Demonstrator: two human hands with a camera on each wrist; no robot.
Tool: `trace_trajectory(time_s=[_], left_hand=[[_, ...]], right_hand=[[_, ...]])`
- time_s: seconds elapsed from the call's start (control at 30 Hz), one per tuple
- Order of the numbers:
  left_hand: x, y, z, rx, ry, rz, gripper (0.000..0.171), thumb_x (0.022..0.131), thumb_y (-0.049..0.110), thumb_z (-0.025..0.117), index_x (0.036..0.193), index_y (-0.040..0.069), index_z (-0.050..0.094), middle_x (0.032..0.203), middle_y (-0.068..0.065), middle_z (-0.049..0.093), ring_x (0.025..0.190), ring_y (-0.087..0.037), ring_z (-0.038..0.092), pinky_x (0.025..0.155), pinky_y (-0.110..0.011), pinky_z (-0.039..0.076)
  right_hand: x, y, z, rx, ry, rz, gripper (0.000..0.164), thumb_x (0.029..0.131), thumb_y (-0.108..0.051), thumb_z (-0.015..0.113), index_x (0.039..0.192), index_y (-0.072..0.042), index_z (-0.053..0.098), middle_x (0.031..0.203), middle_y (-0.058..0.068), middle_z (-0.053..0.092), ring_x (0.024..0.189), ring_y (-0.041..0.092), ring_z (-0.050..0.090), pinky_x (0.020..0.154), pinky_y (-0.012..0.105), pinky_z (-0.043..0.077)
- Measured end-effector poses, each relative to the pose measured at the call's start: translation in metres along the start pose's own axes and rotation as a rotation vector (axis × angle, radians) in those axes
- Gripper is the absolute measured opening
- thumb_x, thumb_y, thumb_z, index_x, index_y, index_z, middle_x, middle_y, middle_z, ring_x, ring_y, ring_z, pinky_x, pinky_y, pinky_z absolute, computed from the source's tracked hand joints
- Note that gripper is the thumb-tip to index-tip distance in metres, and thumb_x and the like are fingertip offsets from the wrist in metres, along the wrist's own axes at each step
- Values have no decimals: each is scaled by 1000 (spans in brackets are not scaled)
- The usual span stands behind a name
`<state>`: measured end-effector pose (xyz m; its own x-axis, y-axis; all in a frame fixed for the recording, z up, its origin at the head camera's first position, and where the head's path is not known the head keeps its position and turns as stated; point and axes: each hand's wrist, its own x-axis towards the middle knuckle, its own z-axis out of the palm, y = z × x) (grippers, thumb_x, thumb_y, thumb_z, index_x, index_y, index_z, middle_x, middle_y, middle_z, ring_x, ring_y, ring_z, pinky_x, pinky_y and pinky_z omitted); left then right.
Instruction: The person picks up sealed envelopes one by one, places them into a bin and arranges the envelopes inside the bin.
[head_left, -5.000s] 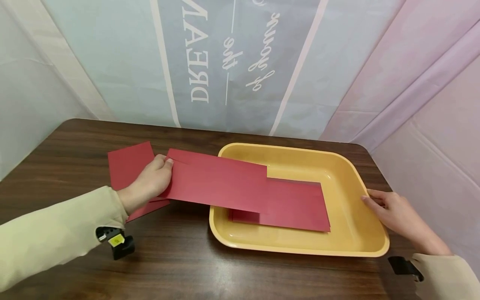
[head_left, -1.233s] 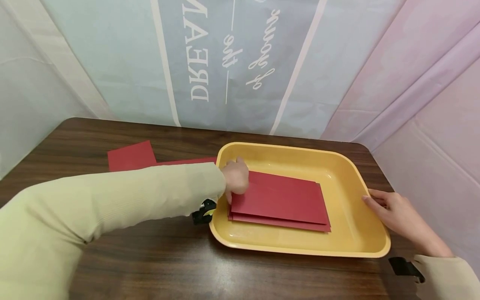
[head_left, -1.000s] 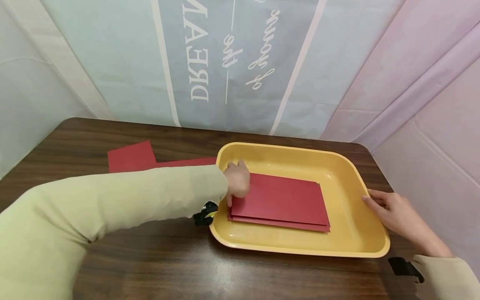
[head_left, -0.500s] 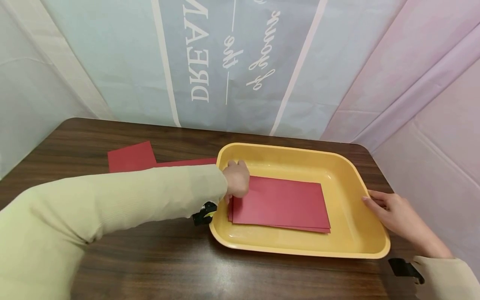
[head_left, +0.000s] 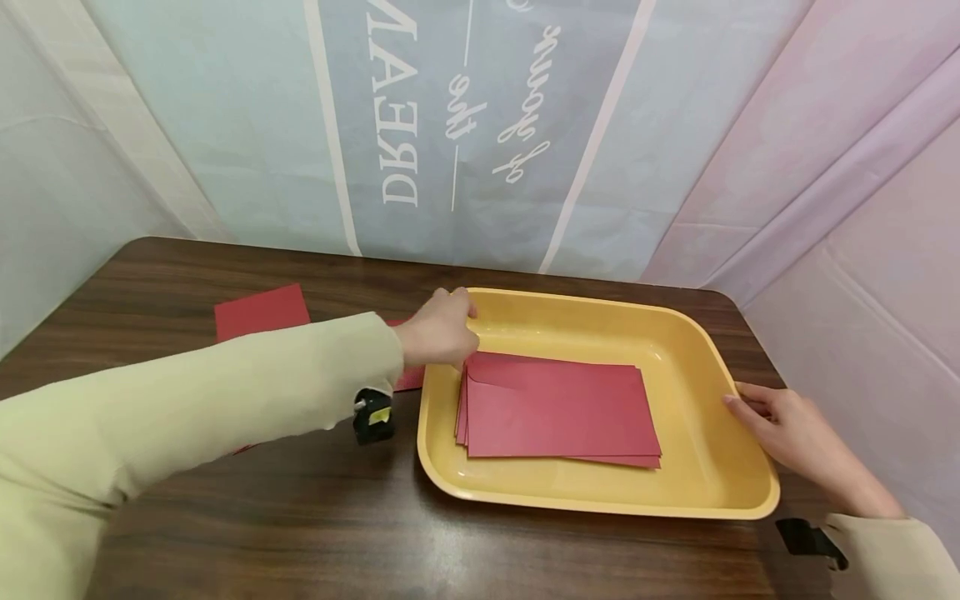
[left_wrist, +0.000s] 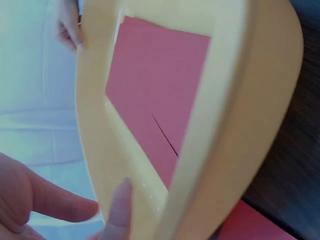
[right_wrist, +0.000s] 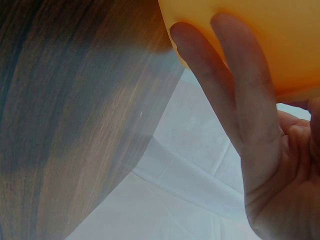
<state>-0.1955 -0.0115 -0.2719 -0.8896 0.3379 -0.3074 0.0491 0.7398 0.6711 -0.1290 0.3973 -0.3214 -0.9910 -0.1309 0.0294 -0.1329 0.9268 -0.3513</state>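
Note:
A stack of red envelopes (head_left: 566, 408) lies flat in the yellow plastic tray (head_left: 600, 506), its edges slightly fanned; the top one shows a flap line at its left end. My left hand (head_left: 441, 329) is over the tray's left rim, holding nothing, fingers loosely bent. In the left wrist view its thumb and a fingertip (left_wrist: 119, 205) are apart, near the tray wall. At the tray's right side my right hand (head_left: 791, 429) grips the rim, thumb inside. From the right wrist view, two fingers (right_wrist: 250, 75) lie along the outer wall.
More red envelopes (head_left: 262, 310) lie on the dark wood table (head_left: 315, 517) left of the tray, partly hidden under my left sleeve (head_left: 225, 387). A printed cloth backdrop (head_left: 480, 150) hangs behind the table's back edge, and pale cloth (head_left: 870, 292) stands at the right.
The left hand brought a red envelope from the left into the tray, let go of it on the stack, and has drawn back left and up to the rim. The right hand stayed put.

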Motion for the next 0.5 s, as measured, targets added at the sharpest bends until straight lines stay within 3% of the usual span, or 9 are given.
trace_trajectory(time_s=[0.07, 0.23, 0.5], left_hand=[[-2, -5, -4, -64, 37, 10, 36, 89, 4, 48, 124, -4, 46, 120, -19, 43, 71, -19, 64, 67, -25, 52], [-4, -20, -10, -146, 113, 32, 22, 93, 9, 49, 111, -2, 51, 94, -13, 52, 60, -16, 60, 64, -29, 55], [-8, -36, -18, -235, 144, -10, 23, 95, 14, 50, 113, -1, 51, 97, -15, 56, 66, -17, 59, 72, -36, 57]], right_hand=[[0, 0, 0, -1, 2, 0, 40, 96, -17, 56, 116, 17, 58, 79, 17, 71, 60, -9, 52, 53, 20, 44], [0, 0, 0, -10, 9, -1, 40, 96, -17, 56, 116, 17, 58, 78, 16, 71, 60, -9, 52, 53, 21, 44], [1, 1, 1, -16, 23, -16, 39, 95, -17, 57, 115, 17, 60, 78, 17, 71, 61, -9, 51, 53, 21, 44]])
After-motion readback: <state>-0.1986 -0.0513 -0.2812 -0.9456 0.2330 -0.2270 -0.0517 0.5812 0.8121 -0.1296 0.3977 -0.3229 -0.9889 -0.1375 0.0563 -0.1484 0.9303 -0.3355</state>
